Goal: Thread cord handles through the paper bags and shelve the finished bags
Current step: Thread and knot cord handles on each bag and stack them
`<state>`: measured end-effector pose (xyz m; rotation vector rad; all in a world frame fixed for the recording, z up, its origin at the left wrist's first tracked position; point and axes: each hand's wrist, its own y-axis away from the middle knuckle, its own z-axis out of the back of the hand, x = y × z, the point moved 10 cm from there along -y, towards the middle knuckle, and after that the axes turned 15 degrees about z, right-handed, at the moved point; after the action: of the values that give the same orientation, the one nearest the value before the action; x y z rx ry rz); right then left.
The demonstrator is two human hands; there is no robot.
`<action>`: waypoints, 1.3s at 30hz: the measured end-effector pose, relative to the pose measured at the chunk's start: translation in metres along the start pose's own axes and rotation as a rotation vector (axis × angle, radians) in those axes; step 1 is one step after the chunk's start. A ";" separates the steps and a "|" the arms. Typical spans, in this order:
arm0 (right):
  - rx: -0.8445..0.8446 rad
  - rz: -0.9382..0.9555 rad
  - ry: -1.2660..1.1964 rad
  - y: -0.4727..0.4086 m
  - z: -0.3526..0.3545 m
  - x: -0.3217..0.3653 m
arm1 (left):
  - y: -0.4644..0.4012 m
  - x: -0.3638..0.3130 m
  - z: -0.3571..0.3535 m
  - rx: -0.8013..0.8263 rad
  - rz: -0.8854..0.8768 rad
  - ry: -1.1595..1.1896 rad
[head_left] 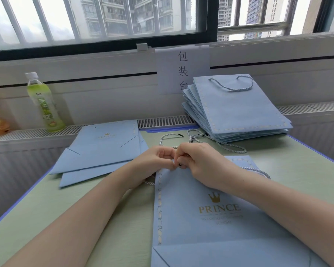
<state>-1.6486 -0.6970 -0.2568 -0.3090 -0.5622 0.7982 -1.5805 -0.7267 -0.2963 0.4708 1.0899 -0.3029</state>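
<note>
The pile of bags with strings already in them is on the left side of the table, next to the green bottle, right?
Not quite. In the head view the pile of bags with strings is at the back right of the table, far from the green bottle. The bags by the bottle, the flat bags on the left, show no strings.

Pale blue bag (210,218) with gold crown print; grey-blue twisted cords (199,135); green bottle (44,105).

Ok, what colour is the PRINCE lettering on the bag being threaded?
Gold, with a gold crown above it, on the light blue bag; the head view shows it.
</note>
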 end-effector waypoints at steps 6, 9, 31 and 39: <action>0.040 -0.019 -0.042 -0.001 -0.001 0.000 | 0.001 -0.002 -0.002 0.018 -0.014 0.005; 0.024 -0.045 -0.033 -0.001 -0.001 -0.004 | 0.002 -0.004 -0.004 0.034 -0.021 0.011; -0.006 -0.065 0.001 0.000 0.007 -0.015 | -0.002 0.000 0.008 -0.102 0.004 -0.032; -0.137 0.011 -0.102 -0.001 0.015 -0.004 | 0.002 -0.001 0.006 -0.022 0.014 0.004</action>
<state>-1.6588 -0.6999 -0.2451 -0.3993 -0.7133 0.7906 -1.5751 -0.7284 -0.2922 0.4593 1.0923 -0.2775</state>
